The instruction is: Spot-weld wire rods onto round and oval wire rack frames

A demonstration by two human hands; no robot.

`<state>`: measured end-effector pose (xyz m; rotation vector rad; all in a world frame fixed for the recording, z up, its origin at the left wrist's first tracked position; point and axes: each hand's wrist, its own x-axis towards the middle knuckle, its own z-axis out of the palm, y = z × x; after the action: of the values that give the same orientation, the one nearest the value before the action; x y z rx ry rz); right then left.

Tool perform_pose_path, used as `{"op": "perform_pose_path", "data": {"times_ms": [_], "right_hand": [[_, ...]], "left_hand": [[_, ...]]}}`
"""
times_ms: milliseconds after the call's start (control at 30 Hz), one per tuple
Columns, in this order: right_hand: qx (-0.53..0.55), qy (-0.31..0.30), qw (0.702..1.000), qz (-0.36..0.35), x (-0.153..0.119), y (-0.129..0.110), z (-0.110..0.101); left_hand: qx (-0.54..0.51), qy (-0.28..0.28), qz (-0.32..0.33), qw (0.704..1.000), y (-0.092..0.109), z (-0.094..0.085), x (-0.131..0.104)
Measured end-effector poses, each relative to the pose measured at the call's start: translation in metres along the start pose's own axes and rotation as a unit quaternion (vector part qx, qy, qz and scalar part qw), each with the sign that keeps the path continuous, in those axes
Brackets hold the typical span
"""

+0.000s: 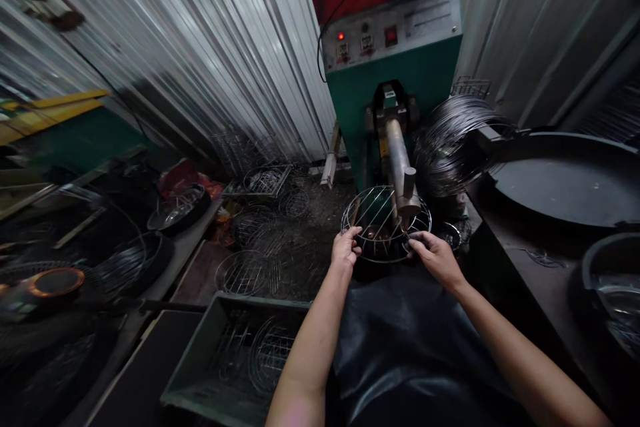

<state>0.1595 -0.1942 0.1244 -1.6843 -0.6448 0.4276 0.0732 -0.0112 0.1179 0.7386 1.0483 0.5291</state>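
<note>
A round wire rack (pixel 379 212), with parallel bars inside a ring, sits at the tip of a spot welder's arm (pixel 399 160). My left hand (pixel 347 247) pinches the near left part of its rim. My right hand (pixel 436 255) is closed at the near right rim, with thumb and finger at what looks like a small wire ring (pixel 409 244) just below the electrode tip. Whether that ring touches the rack I cannot tell. A copper-coloured lower electrode (pixel 376 235) shows through the bars.
The green welder cabinet (pixel 395 70) stands ahead, a red lamp lit. A wire coil (pixel 450 143) and a wide dark pan (pixel 565 177) are at the right. A green crate (pixel 220 353) with wire racks sits at the lower left; more racks (pixel 245 273) lie on the floor.
</note>
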Motion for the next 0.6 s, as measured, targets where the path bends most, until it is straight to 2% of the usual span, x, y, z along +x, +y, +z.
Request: {"op": "perform_pose_path", "data": {"times_ms": [233,333,400,467,500,567,600], "right_hand": [[0.018,0.0,1.0,0.017,0.007,0.006,-0.001],[0.047,-0.005,0.998,0.032,0.007,0.002,0.007],[0.047,-0.015,0.998,0.031,0.002,-0.003,0.003],[-0.006,-0.005,1.0,0.017,-0.011,-0.004,-0.025],[-0.055,0.017,0.998,0.01,-0.02,-0.001,-0.05],[-0.196,0.141,0.97,0.009,-0.041,0.017,-0.117],[-0.267,0.215,0.939,0.038,-0.052,0.032,-0.155]], "left_hand": [[0.012,0.029,-0.018,0.999,-0.002,0.005,0.005],[0.018,0.033,-0.018,0.999,-0.006,0.004,0.004],[0.022,0.031,-0.017,0.999,-0.005,0.002,0.003],[0.031,0.025,-0.033,0.999,0.0,-0.003,0.003],[0.037,0.018,-0.047,0.998,0.004,-0.006,0.003],[0.055,-0.006,-0.074,0.996,0.014,-0.011,0.005],[0.069,-0.019,-0.082,0.994,0.019,-0.014,0.007]]}}
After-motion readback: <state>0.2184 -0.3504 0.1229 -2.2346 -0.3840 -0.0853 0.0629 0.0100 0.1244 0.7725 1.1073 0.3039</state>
